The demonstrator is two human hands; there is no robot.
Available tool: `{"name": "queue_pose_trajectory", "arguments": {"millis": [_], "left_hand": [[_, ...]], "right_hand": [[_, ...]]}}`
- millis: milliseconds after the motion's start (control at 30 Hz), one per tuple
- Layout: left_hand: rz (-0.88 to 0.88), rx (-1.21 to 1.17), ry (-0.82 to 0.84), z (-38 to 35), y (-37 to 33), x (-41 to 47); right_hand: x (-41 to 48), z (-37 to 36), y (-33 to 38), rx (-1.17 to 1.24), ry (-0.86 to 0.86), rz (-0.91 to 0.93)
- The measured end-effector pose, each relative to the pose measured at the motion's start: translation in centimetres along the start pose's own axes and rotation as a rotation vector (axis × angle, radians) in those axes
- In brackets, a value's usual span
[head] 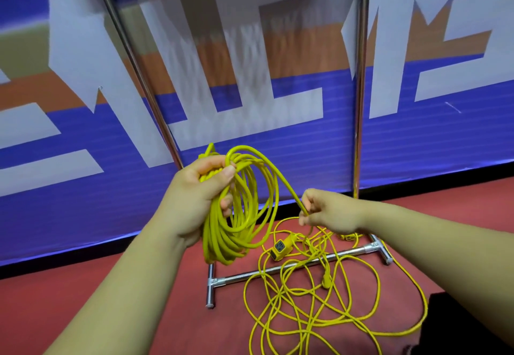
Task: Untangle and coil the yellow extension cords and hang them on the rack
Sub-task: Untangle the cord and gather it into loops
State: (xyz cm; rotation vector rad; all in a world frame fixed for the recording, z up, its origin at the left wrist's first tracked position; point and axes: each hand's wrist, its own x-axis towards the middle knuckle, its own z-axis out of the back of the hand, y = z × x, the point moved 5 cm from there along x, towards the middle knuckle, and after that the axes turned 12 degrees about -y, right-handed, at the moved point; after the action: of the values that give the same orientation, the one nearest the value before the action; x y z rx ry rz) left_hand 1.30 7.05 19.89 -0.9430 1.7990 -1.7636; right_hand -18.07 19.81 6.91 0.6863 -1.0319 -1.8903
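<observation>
Nearest, on the red floor: loose yellow cord in a tangle of overlapping loops, right of centre, running out to the near edge. A dark shape sits at near right over the tangle's edge, poss. clothing; too little shows to tell. Both forearms reach fwd from the near corners.

Left hand, centre: fingers curled round the top of a coil of yellow cord, thumb pressed across the strands. Several loops hang below the fist, off the floor. One strand arcs from the coil's top over & down to the right hand, which pinches it btw thumb & fingertips, the other fingers curled in. Below the pinch the strand drops into the floor tangle.

Just beyond: a yellow socket block on the floor by the rack's base bar, w/ cords crossing over the bar. A plug lies just near-side of it. The rack's two chrome uprights rise from the base ends.

Far: a blue banner wall w/ white & orange shapes, blurred.
</observation>
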Motion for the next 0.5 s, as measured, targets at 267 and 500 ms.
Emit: {"name": "queue_pose_trajectory", "arguments": {"millis": [267, 500], "left_hand": [[0.012, 0.03, -0.087, 3.7, 1.2, 0.6], [0.099, 0.229, -0.103, 6.1, 4.6, 1.0]], "right_hand": [[1.3, 2.3, 1.3, 0.163, -0.336, -0.034], [-0.9, 6.1, 10.6, 0.787, -0.614, 0.049]]}}
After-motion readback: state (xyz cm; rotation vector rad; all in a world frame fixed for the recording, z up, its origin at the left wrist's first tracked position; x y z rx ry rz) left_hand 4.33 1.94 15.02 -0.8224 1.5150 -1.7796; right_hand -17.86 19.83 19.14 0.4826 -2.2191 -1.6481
